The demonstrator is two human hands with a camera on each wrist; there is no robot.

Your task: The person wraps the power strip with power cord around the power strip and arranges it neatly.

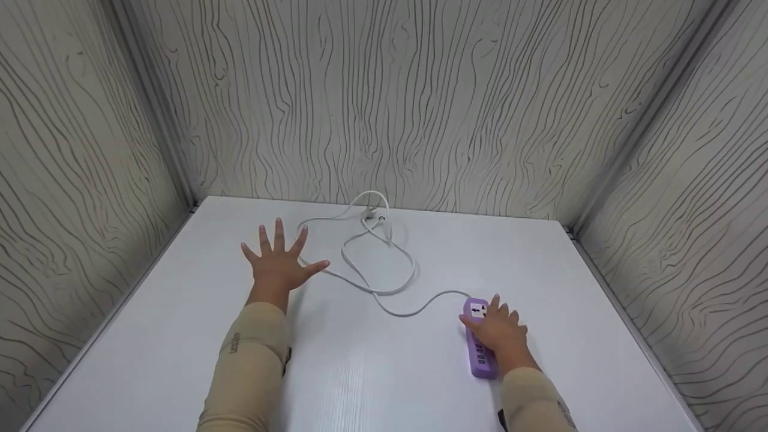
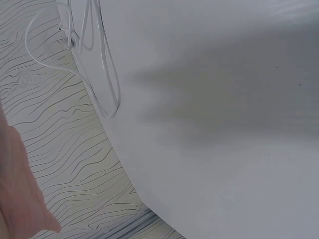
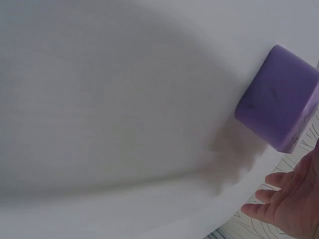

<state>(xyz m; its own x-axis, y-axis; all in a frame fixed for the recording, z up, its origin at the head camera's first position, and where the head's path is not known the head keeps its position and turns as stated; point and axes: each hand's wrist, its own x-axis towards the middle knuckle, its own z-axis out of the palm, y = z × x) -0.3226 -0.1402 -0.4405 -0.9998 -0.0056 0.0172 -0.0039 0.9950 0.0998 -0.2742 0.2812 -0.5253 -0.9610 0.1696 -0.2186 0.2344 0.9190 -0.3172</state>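
A purple power strip [image 1: 485, 363] lies lengthwise on the right side of the white table, its sockets facing up. My right hand [image 1: 503, 330] is over the strip's right side with fingers spread, overlapping part of it in the head view. In the right wrist view the strip's purple end [image 3: 279, 99] shows beside the spread fingers [image 3: 279, 194]. A white cord [image 1: 403, 315] runs from the strip's far end into loose loops, with the plug [image 1: 368, 213] near the back edge. My left hand [image 1: 279, 267] is above the table left of the loops, fingers spread wide, holding nothing.
The white table [image 1: 372, 372] is enclosed by wood-grain patterned panels [image 1: 384, 108] at the back and both sides. Grey metal posts [image 1: 157, 114] stand in the back corners. Cord loops spread across the table's back middle.
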